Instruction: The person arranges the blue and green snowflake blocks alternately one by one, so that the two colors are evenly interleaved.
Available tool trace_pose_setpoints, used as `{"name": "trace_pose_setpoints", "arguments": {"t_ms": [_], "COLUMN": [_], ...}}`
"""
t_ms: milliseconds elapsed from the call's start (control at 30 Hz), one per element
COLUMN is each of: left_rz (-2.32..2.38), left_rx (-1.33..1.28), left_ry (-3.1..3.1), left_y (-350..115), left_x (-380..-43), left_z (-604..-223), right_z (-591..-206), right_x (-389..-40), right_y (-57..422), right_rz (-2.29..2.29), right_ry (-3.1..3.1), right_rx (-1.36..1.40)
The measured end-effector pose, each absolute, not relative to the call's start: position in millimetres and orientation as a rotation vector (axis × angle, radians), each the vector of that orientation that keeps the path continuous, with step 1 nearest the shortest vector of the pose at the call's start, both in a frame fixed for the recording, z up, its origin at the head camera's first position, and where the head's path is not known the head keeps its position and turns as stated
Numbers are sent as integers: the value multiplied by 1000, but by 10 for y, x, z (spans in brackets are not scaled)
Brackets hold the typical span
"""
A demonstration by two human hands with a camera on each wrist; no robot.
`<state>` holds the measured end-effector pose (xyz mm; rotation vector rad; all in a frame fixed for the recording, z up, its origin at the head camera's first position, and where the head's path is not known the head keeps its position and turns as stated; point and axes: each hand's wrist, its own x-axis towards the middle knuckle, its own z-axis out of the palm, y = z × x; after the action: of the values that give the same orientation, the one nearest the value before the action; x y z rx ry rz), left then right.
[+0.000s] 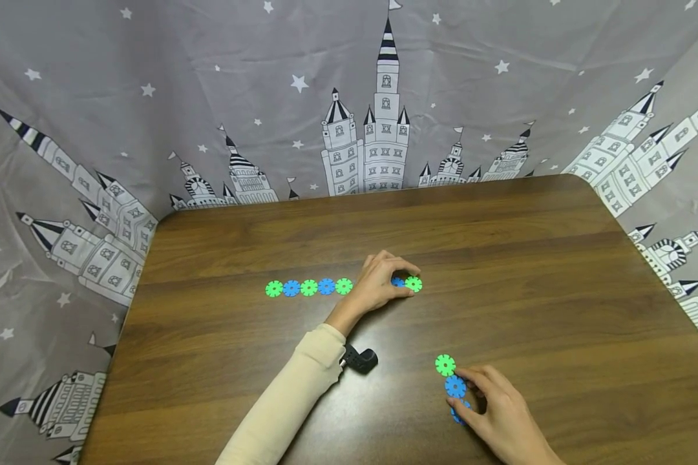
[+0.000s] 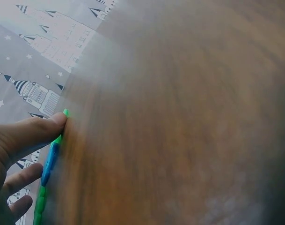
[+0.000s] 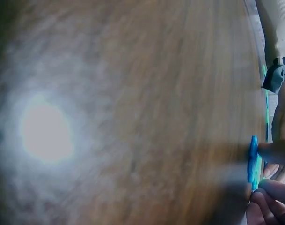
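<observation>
Notched plastic discs, green and blue by turns, form a straight row across the table, with a green disc at its left end. My left hand lies over the row and hides part of it. Its thumb and index finger pinch the green end disc, beside a partly covered blue disc. Nearer the front, my right hand pinches a blue disc between thumb and index finger. Touching that disc are a green disc above and another blue disc below, partly behind the thumb.
The brown wooden table reaches back to a grey curtain printed with castles and stars. A black wrist camera sticks out from the left sleeve. Glare whitens part of the tabletop in the right wrist view.
</observation>
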<state>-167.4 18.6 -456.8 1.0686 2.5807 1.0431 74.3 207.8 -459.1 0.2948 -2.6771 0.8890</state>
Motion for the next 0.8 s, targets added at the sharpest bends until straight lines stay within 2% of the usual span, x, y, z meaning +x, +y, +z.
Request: {"name": "trace_pose_setpoints", "arguments": {"t_ms": [800], "left_rz": [1040], "left_rx": [1063], "left_ry": [2585], "left_y": [183], "left_x": [-1677], "left_z": [-4583], "right_z": [-4595], "right_x": [668], "right_y": [2063], "right_rz": [839], "right_ry": [-2623], "right_rx": [388]}}
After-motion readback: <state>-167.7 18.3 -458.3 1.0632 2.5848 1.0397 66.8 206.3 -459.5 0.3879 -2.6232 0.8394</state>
